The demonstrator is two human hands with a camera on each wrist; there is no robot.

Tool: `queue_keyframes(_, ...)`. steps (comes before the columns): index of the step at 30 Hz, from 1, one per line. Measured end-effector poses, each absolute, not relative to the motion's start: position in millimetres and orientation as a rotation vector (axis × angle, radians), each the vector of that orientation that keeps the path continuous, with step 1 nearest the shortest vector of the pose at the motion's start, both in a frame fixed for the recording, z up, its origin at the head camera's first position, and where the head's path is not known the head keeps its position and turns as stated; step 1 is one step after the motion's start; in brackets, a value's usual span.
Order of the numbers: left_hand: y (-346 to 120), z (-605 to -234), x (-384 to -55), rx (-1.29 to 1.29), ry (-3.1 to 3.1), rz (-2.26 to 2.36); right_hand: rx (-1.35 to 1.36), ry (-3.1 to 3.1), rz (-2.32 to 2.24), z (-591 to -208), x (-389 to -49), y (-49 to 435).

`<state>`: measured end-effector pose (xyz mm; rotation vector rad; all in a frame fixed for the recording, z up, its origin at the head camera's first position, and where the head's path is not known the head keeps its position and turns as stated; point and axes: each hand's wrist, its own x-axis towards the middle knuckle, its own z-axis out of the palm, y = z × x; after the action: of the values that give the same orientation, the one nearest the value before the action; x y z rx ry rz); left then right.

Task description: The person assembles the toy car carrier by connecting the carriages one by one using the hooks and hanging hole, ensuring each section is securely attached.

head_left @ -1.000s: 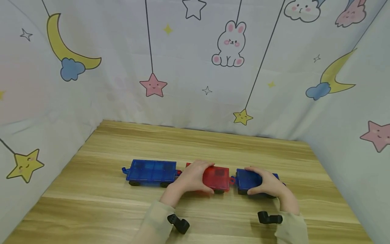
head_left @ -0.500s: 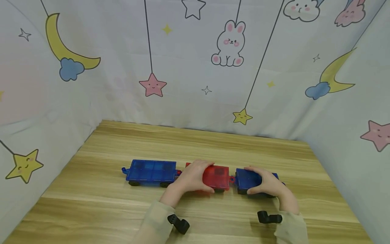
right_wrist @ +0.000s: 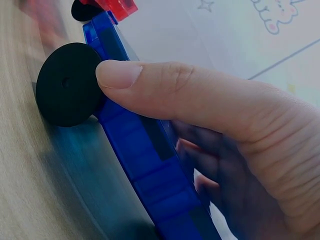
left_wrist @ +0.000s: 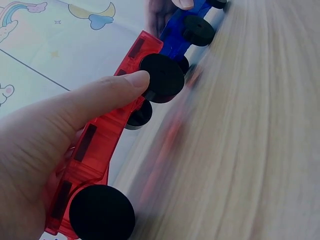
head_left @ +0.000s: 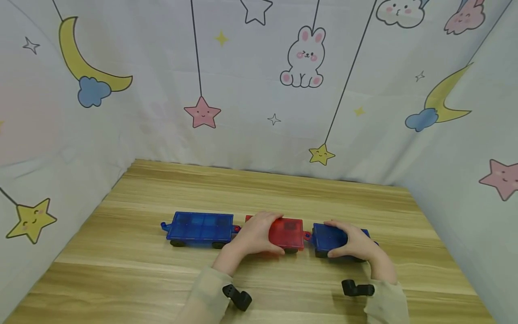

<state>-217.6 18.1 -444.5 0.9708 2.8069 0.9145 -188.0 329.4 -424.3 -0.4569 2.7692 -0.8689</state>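
Note:
Three translucent toy train wagons stand in a row across the wooden table. My left hand (head_left: 256,236) grips the middle red wagon (head_left: 288,231) from above, thumb on the near side beside a black wheel (left_wrist: 162,77). On the right, a blue wagon (head_left: 323,237) is held by my right hand (head_left: 356,243); in the right wrist view its thumb (right_wrist: 120,75) lies against a wheel (right_wrist: 67,85). Between these two, the red wagon's ring (head_left: 307,236) overlaps the blue wagon's coupling end. A longer-looking blue wagon (head_left: 200,226) sits at the left, its coupling meeting the red wagon's beside my left hand.
The wooden table (head_left: 259,189) runs back to a white curtain (head_left: 243,67) printed with stars, moons and a rabbit. Curtain sides also stand at the left and right. A black wrist camera (head_left: 237,297) is strapped on each sleeve.
The red wagon's right end has shifted slightly upward in the head view, bringing its ring over the right blue wagon's coupling. Both hands keep their grip, nearly still.

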Motion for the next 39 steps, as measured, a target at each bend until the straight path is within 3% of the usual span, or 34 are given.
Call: queue_keyframes(39,19.5,-445.1,-216.7,0.909,2.811,0.925,-0.444,2.737,-0.907,-425.7,-188.7,329.9)
